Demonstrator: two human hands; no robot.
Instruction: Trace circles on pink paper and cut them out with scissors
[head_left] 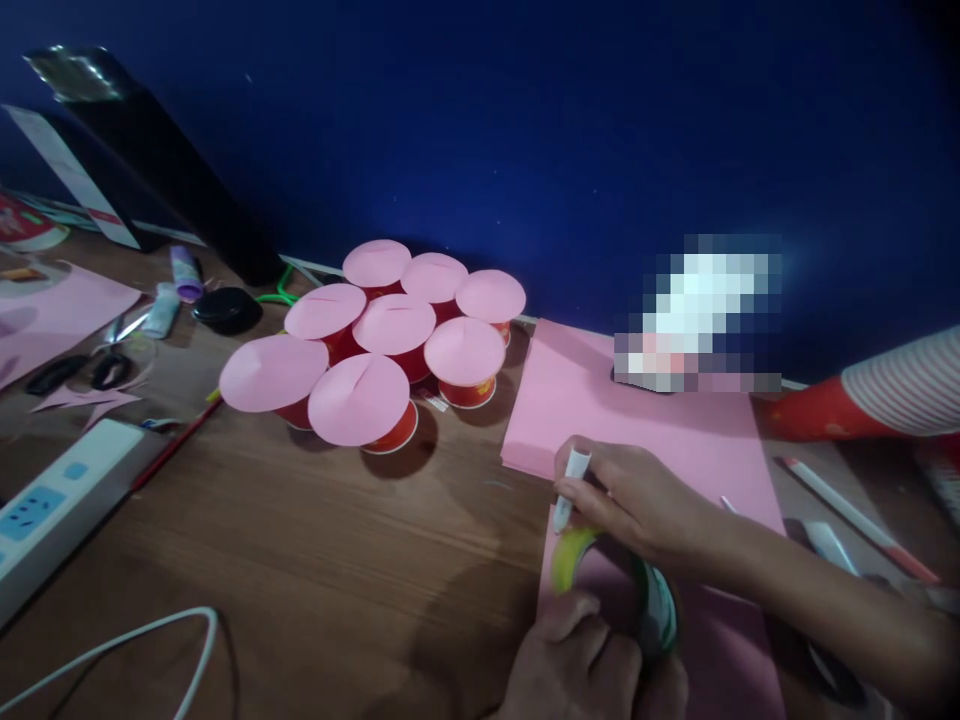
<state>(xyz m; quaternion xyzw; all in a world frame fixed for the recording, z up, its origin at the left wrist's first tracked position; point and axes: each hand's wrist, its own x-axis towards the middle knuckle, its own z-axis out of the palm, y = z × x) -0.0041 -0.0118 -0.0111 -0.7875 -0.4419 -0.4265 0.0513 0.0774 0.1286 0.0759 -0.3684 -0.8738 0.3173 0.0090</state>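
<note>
My right hand is closed around a white marker pen. The pen's lower end is by the outer edge of a yellow tape roll, which lies on a sheet of pink paper. From the bottom edge, my left hand reaches over the near side of the roll with bent fingers, gripping it against the paper. Part of the roll is hidden behind both hands. Beyond my right hand is a stack of pink paper. To the left stand several red paper cups topped by pink paper discs.
A white power strip and a white cable lie at the left. Scissors, a black round case and paper scraps sit behind them. A blue wall bounds the back; a red-and-white pen lies right.
</note>
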